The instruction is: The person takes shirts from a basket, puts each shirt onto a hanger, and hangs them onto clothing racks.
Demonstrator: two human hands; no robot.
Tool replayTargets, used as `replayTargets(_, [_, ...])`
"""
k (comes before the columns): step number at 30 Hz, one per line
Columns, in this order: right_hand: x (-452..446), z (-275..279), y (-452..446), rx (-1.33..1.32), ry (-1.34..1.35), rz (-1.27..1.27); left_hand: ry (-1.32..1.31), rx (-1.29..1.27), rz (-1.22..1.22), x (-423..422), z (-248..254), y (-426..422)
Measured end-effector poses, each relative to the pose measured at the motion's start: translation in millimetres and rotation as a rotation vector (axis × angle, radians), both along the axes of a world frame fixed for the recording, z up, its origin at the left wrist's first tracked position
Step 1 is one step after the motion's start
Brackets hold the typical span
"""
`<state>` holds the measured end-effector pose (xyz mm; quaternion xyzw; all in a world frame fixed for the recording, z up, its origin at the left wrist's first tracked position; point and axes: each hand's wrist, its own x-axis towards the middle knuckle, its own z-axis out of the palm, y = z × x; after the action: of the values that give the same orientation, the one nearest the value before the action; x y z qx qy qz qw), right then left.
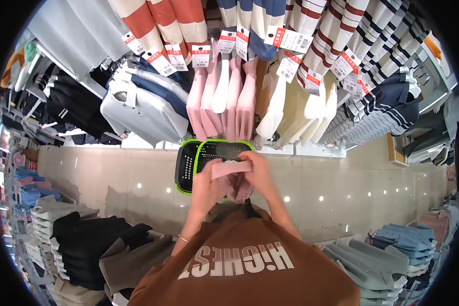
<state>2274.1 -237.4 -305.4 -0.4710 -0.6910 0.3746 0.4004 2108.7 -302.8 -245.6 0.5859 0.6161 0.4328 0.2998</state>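
My left hand (204, 186) and my right hand (259, 173) are both closed on a pink shirt (235, 187), one at each end of its straight collar-like band. The band stretches between my fingers, and the rest of the cloth hangs bunched below it. Just beyond and to the left, partly hidden by my left hand and the shirt, a black shopping basket (186, 166) with a bright green rim and handle stands on the floor. Similar pink garments (222, 109) hang on the rack straight ahead, around a white hanger (221, 89).
Grey shirts (137, 115) hang left of the pink ones, and cream garments (296, 115) hang to their right. Striped tops with price tags (289, 40) hang above. Folded clothes (94, 247) are stacked behind me on both sides. A shiny tiled floor (331, 188) runs between the displays.
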Motion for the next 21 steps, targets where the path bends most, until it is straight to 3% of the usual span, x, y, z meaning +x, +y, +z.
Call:
replayTargets(1, [6.5, -5.4, 3.4, 0.022, 0.018, -0.037, -0.108, 0.102, 0.025, -0.9, 5.5, 2.2])
replayTargets(2, [12.5, -11.3, 6.4, 0.006, 0.025, -0.083, -0.186, -0.055, 0.101, -3.0, 18.2, -0.6])
replayTargets(4, [20.8, -16.8, 15.8, -0.018, 0.037, -0.169, -0.134, 0.010, 0.101, -12.0, 19.8, -0.2])
replayTargets(5, [23.0, -18.0, 18.8, 0.110, -0.022, -0.192, -0.157, 0.030, 0.120, -11.4, 19.5, 0.7])
replayTargets(8, [21.6, -6.7, 22.3, 0.034, 0.122, -0.207, -0.236, 0.077, 0.159, -8.5, 14.3, 3.1])
replayTargets(14, [31.2, -8.8, 28.3, -0.145, 0.133, -0.072, -0.294, 0.100, 0.225, -4.2, 7.3, 4.3])
replayTargets(17, [30.7, -9.4, 33.9, -0.035, 0.222, -0.058, -0.273, 0.104, 0.259, -11.9, 1.2, 5.6])
replayTargets(21, [25.4, -5.1, 39.9, -0.180, 0.453, 0.010, -0.206, 0.057, 0.289, -19.1, -3.7, 7.0])
